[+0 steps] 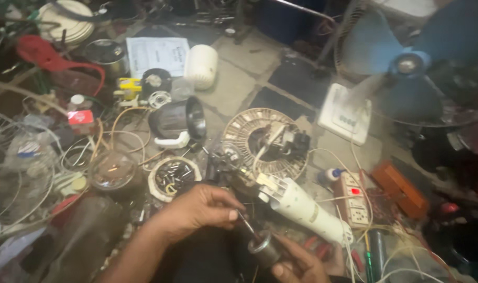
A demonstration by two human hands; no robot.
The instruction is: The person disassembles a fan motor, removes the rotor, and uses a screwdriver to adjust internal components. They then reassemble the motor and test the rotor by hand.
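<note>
Left hand (197, 209) is pinching a thin dark metal shaft (246, 224) between thumb and fingertips, closed narrow on it. Right hand (299, 262) is cradling a small grey cylindrical motor core (264, 248) from below, low in view, fingers wrapped round it. The shaft is sitting in the core's top; how deep is hard to judge. A round white coil-ringed motor housing (265, 142) and a white plastic tube body (307, 207) are lying apart beyond, so things look mid-way. Right hand is partly cut off; floor clutter is blurring together
</note>
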